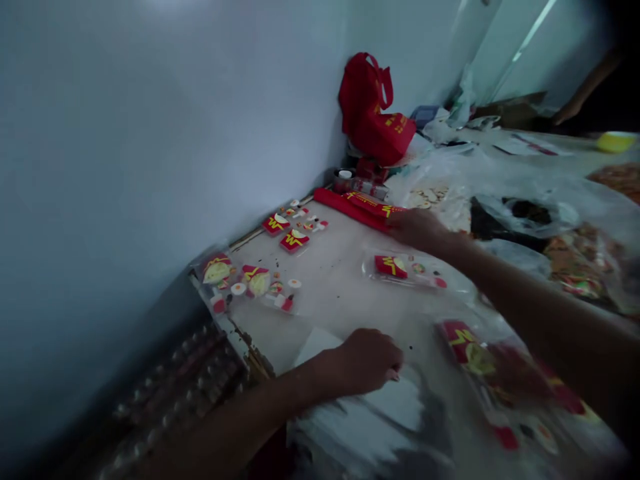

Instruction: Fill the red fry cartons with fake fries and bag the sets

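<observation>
My right hand [420, 230] reaches across the table to the near end of a folded red bag [350, 208] with yellow print, its fingers closed on that end. Nearer to me, my left hand [367, 360] is closed in a fist above white sheets [360, 427]; what its fingers hold, if anything, is hidden. Between the hands lies a clear packet [391, 267] with a red-and-yellow fries-box piece and small food-shaped pieces. Similar packets [255, 280] lie at the left edge, and more red fries-box pieces [294, 240] sit further back. Blurred larger packets [470, 353] lie under my right forearm.
A red tote bag [375, 113] stands against the wall at the back, with a small jar [345, 177] before it. Open plastic bags of small pieces [575, 260] crowd the right side. Another person's arm [590, 87] shows at the far right. Clear-topped goods [175, 393] are below the table's left edge.
</observation>
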Tool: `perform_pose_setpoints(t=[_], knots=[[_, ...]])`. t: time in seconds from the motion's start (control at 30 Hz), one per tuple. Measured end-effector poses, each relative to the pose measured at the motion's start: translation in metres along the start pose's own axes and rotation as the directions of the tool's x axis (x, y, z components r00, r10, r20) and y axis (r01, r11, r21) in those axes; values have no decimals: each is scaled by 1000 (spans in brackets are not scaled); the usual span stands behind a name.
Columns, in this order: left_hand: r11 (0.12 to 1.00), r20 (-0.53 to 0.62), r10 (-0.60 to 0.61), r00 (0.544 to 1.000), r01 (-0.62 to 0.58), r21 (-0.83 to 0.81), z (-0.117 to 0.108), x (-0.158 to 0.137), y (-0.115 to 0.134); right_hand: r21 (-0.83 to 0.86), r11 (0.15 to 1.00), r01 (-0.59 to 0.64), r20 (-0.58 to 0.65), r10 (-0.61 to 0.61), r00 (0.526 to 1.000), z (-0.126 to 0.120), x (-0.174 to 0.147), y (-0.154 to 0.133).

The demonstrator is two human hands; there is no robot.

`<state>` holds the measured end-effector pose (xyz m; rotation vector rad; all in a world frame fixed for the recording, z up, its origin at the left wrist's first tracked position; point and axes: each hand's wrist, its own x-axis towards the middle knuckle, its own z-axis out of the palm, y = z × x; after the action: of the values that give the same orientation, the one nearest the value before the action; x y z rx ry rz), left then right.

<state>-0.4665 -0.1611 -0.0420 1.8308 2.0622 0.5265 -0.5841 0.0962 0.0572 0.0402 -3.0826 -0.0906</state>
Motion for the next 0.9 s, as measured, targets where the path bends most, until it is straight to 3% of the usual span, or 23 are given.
perform_pose_setpoints(t=[0.03,0.1,0.13,0.2,0.27,0.33,0.47,0.6,0.67,0.77,0.9], knots=[[999,-23,32,999,-32,11,5,-1,-1,35,995,92,-2,-92,996,6,23,-27],[994,-52,106,993,-104,45,14,-3,-1,161,885,437,7,-444,896,19,69,-84],[991,-73,123,990,-119,63,17,-4,0,179,838,515,19,-526,850,25,89,-110],[991,-144,105,984,-93,91,22,-7,5,182,796,577,78,-596,799,35,120,-149],[992,-194,68,979,-45,120,24,-10,12,147,801,581,147,-598,788,43,137,-170],[993,-153,39,987,-22,112,23,-11,17,104,804,586,182,-595,783,48,142,-174],[993,-5,-74,997,73,-91,22,-5,13,75,796,600,179,-603,778,50,136,-164],[969,-8,-185,983,181,-169,12,-3,1,4,814,581,224,-567,793,47,144,-162],[926,-25,-308,951,293,-237,0,-8,-6,3,813,582,235,-566,790,47,152,-164],[797,-37,-506,862,451,-400,-26,-25,-19,100,822,561,228,-567,791,48,157,-164],[578,1,-647,763,491,-652,-51,-55,-37,131,844,521,103,-534,839,30,141,-152]])
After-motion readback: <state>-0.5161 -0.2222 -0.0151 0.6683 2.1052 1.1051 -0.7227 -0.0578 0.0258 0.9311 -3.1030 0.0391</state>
